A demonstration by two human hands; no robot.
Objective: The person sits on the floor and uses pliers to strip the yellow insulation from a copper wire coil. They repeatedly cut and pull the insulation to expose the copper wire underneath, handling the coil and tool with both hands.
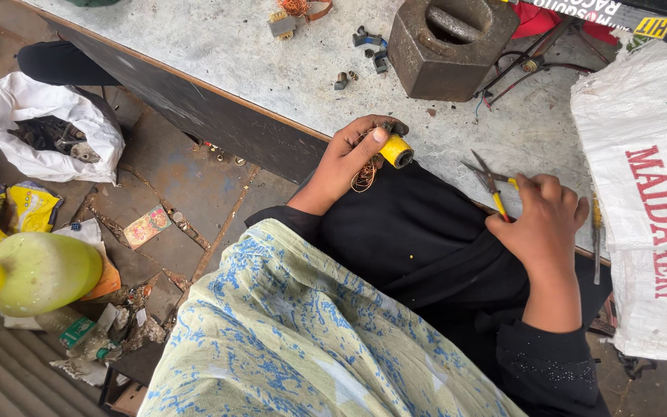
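Metal block (451,46) on workbench (256,54); sack (646,193) right; bag (48,123) left, on floor.

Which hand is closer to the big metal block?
Left. The left hand, holding a yellow spool, sits just below the metal block. The right hand, holding pliers, is lower and farther off.
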